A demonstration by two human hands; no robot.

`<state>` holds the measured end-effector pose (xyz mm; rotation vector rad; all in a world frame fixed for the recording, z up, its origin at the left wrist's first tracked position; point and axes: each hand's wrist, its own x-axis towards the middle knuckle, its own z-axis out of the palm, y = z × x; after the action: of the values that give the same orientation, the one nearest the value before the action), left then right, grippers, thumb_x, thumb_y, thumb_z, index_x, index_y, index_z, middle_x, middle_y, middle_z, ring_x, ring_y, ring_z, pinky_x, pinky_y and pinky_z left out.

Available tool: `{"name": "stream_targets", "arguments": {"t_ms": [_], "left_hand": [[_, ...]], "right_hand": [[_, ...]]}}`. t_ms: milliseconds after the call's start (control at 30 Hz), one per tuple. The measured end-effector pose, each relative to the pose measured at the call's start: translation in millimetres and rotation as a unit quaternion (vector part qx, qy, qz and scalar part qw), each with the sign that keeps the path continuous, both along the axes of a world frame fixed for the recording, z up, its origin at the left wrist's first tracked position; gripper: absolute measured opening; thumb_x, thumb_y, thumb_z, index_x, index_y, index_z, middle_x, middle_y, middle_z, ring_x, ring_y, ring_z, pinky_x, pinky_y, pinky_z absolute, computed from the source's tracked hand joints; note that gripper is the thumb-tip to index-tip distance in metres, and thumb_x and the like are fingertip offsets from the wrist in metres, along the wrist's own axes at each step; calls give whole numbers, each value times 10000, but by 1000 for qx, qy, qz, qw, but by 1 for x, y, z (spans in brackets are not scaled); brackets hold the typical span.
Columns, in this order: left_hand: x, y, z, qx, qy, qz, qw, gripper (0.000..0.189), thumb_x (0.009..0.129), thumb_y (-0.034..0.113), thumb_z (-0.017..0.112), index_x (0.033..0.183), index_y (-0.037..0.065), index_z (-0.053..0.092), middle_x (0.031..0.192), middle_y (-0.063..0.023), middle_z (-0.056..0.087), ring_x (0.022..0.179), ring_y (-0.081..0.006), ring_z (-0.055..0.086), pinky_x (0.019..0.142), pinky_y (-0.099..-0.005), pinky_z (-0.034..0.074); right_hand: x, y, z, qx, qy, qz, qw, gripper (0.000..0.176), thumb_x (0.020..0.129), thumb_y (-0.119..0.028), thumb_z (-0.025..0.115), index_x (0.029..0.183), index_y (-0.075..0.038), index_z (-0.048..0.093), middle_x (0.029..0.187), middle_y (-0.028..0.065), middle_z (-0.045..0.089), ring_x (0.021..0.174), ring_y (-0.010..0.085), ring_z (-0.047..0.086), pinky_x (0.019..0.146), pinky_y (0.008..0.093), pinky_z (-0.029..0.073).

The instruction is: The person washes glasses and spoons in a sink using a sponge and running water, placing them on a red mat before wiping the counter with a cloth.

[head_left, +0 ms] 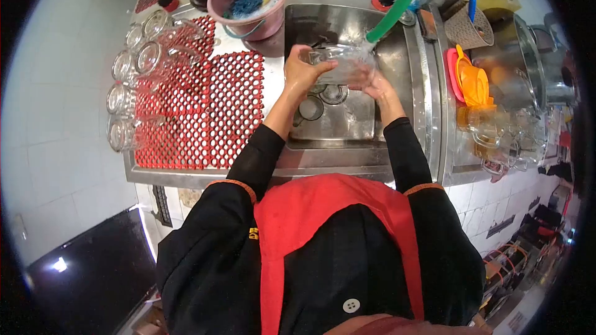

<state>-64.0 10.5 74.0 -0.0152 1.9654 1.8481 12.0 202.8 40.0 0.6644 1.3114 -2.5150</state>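
Over the steel sink (347, 127), a clear glass mug (332, 73) lies on its side between my hands; its handle is hard to make out. My left hand (302, 73) wraps round one end, thumb along the near side. At the other end, my right hand (377, 85) grips near the mouth, its fingers partly blurred by water. A green hose (392, 15) pours water onto that end from above. More glass mugs (310, 108) lie on the sink floor below my hands.
Red perforated mats (233, 108) cover the left drainboard, with several upturned glass mugs (149, 56) along it. A pink bucket (273, 26) holds suds and a blue scrubber (243, 5). To the right are orange plastic pieces (475, 84), more glass mugs (506, 127) and a woven basket (465, 28).
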Motion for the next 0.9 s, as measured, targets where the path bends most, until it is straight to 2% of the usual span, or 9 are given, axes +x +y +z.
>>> {"name": "stream_targets", "arguments": {"t_ms": [67,200,267,367,400,467,700,867,900], "left_hand": [[3,-20,36,-212,302,-9,929,617,481,299,808,954,56,493,915,-107,532,739,-218,538,623,-319,443],[12,-70,100,-292,380,2,878,602,426,239,802,941,87,529,876,-114,513,822,-256,510,735,-331,421],[13,-101,125,-303,378,8,875,607,422,212,785,964,99,536,900,-125,495,852,-275,497,769,-342,412],[15,-147,155,-366,404,24,838,605,428,169,743,998,127,545,899,-132,494,852,-295,509,756,-346,428],[14,-162,158,-388,407,41,826,573,457,191,742,992,158,540,858,-138,459,834,-307,487,730,-372,422],[17,-184,168,-448,378,69,807,568,474,177,734,1006,165,539,877,-148,459,841,-320,486,721,-386,427],[-5,-233,153,-591,327,178,716,612,486,170,762,1050,183,525,933,-161,456,881,-350,462,744,-413,416],[-25,-246,129,-591,324,212,708,598,526,170,736,1073,155,495,974,-206,418,894,-401,429,720,-452,419],[-26,-245,127,-595,324,233,698,631,531,173,734,1104,150,470,980,-209,412,902,-400,423,719,-451,419]], "right_hand": [[-3,-17,-36,-83,53,25,995,480,768,-330,557,1134,-34,463,1009,112,577,851,300,580,624,360,495],[-12,-64,-41,115,-7,223,968,387,777,-162,571,1125,-32,462,1045,106,559,864,236,580,618,330,499],[-12,-82,-81,235,111,332,907,226,745,-62,550,964,-9,578,831,111,612,828,232,585,668,364,477],[-7,-103,-103,557,240,497,621,241,714,-90,578,944,-22,587,865,162,609,884,253,582,751,384,450],[-5,-109,-106,554,250,502,616,241,714,-90,578,944,-22,587,865,162,609,884,253,582,751,384,450],[-4,-111,-121,701,133,601,359,269,655,-124,608,915,-62,577,935,193,577,914,266,551,756,349,452],[-6,-108,-117,723,245,536,360,170,624,-133,640,761,-42,594,708,170,595,732,270,592,604,404,459],[1,-80,-91,539,180,475,672,178,703,-169,612,736,6,599,646,130,609,619,223,600,545,369,455],[3,-79,-89,387,57,407,825,198,746,-186,584,715,9,592,651,104,611,545,180,581,471,308,445]]}}
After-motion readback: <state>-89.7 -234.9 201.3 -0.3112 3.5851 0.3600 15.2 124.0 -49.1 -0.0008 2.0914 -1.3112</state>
